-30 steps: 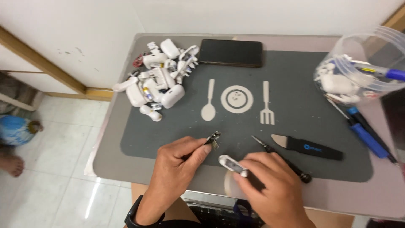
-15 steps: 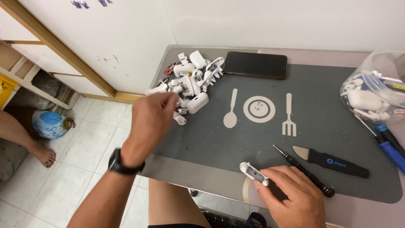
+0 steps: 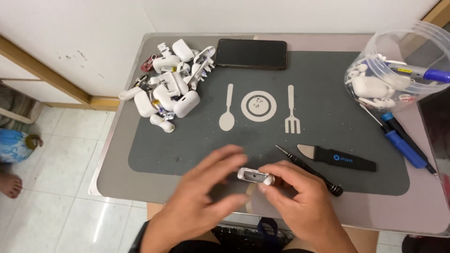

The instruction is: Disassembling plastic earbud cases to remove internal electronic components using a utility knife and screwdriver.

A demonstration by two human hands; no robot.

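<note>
My right hand pinches a small white earbud-case part between thumb and fingertips, just above the grey mat's near edge. My left hand is blurred, with its fingers spread and nothing visibly in them. Its fingertips are close to the left end of the part. A black screwdriver lies right beside my right hand, partly under its knuckles.
A pile of white earbud cases and parts lies at the mat's far left. A black phone lies at the back and a black pry tool to the right. Blue screwdrivers lie below a clear tub of parts. A person's foot is on the floor.
My left hand has come back from the pile of cases at the far left to the white part. My right hand has shifted slightly with the part in it.
</note>
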